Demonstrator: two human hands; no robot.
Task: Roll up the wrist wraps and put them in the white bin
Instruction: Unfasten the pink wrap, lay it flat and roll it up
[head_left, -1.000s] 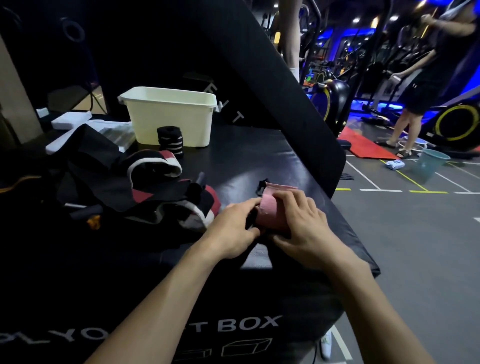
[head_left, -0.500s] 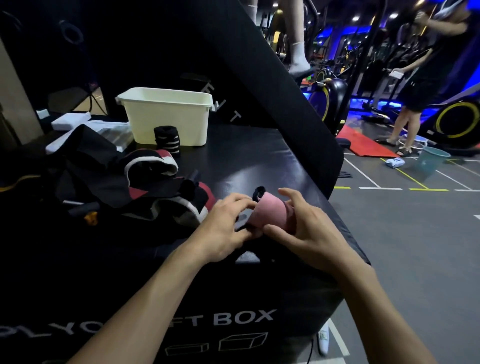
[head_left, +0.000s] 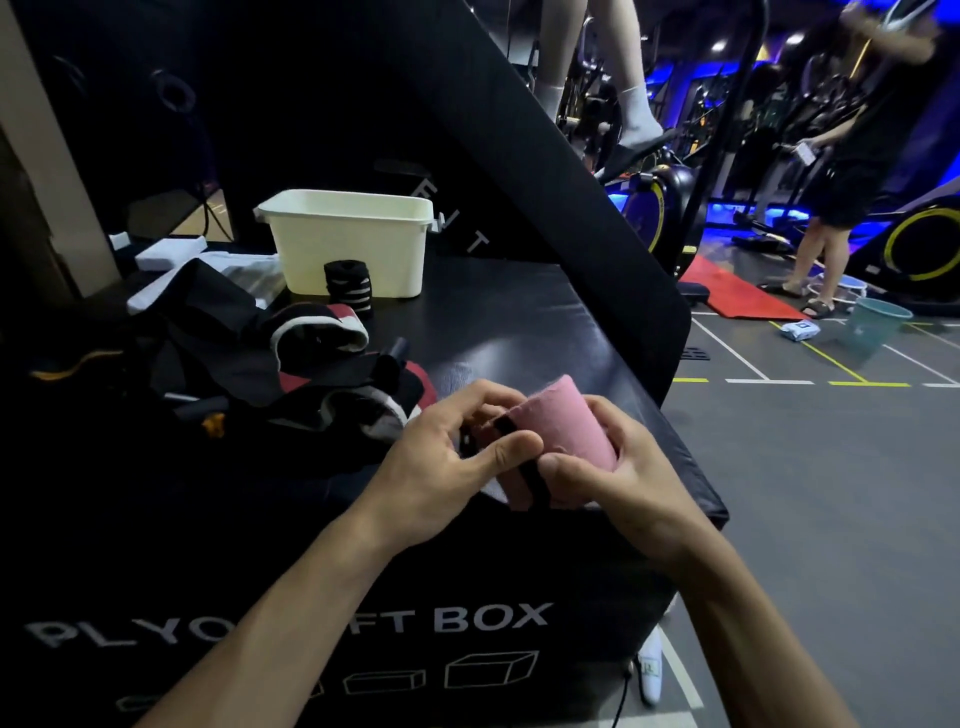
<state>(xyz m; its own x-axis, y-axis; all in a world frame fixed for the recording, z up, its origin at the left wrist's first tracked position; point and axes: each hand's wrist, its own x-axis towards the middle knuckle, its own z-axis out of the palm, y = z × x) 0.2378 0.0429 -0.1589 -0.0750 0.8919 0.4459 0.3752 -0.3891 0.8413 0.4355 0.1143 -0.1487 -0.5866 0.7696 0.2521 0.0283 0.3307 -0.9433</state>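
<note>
Fingers (head_left: 470, 410) of the left hand (head_left: 441, 467) curl over the near end of a pink wrist wrap (head_left: 558, 426), thumb pinching its black strap (head_left: 524, 470), while the right hand (head_left: 618, 478) cups the roll from the far side, thumb pressed to its face. The wrap is held just above the near right corner of a black plyo box (head_left: 519, 332), wound into a tight cylinder with only the strap end apparently left to fasten.

Just left of the hands, a loose heap of unrolled wraps (head_left: 311, 374) in black, red and white lies on the box top, the bulk of the work seemingly yet to be done. Farther back, one finished black roll with white stripes (head_left: 347, 287) stands upright against the front wall of the white bin (head_left: 353, 244), outside it; whether anything is already inside the bin cannot be told from this angle.

Between the hands and the bin the box top lies bare, a straight path for the carry. The box edge drops off close on the right to the gym floor (head_left: 805, 493), so a fumbled roll could fall. A slanted black pad (head_left: 519, 156) leans over the far right side behind the bin.
</note>
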